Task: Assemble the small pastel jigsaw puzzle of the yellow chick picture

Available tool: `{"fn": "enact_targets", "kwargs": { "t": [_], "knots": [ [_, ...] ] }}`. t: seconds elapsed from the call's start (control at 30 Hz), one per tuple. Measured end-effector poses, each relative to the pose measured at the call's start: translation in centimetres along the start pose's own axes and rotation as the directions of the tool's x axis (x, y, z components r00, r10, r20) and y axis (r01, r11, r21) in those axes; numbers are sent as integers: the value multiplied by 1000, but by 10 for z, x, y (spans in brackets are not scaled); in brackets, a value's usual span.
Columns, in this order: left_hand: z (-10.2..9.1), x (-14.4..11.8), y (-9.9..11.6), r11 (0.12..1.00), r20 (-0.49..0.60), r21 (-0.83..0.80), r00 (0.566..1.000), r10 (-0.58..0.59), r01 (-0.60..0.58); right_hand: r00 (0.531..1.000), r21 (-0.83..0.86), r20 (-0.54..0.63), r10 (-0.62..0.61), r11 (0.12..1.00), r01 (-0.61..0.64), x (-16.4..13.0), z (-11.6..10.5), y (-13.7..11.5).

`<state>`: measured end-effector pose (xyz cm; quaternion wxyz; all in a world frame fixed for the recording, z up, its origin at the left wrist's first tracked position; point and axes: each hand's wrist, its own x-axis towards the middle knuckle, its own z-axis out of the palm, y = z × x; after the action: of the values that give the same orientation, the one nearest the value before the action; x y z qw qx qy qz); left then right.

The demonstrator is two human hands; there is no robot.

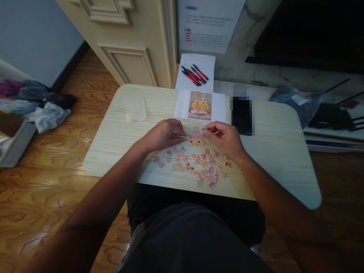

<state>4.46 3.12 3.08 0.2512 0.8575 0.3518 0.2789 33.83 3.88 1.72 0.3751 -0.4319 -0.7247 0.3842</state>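
1. Step in hand, by my read: building up the assembled patch (196, 139) of a jigsaw, a small joined cluster on the counter (278, 151) between both hands.
2. Left hand (165, 134): fingers curled down at the patch's left edge, seemingly pinching a small piece; too small to be sure.
3. Right hand (224, 138): fingers pinched together just right of the patch, probably on a piece; cannot tell for certain.
4. Loose pieces (199, 165) scattered nearer the body, just below the patch.
5. Next move likely calls for matching shape and colour against the reference picture (200, 105), which lies just beyond the hands.
6. Containers: clear plastic box (135, 109) left of the picture, contents not discernible. Pens (195, 74) lie on white paper, beyond the counter.
7. Dark phone (241, 115) right of the picture.
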Motion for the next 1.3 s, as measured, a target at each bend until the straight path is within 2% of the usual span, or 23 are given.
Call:
{"fn": "enact_targets", "kwargs": {
  "t": [0.17, 0.37, 0.63, 0.97, 1.3],
  "knots": [
    [3, 0, 1, 1000, 22, -3, 1000, -13, 13, 958, -186, 137, -252, 943, 275, 0, -1, -1],
    [3, 1, -1, 1000, 38, 11, 999, -15, 14, 891, -238, 290, -349, 876, 420, 2, 3, 2],
    [5, 3, -2, 999, 64, 42, 998, -20, 17, 868, -308, 358, -345, 833, 459, 1, 6, 2],
    [7, 6, -9, 1000, 77, 1, 997, -18, 18, 857, -332, 372, -356, 812, 481, -1, 7, 3],
    [9, 8, -11, 981, 50, -135, 989, -136, 142, 839, -360, 408, -360, 781, 511, -2, 8, -2]
  ]
}}
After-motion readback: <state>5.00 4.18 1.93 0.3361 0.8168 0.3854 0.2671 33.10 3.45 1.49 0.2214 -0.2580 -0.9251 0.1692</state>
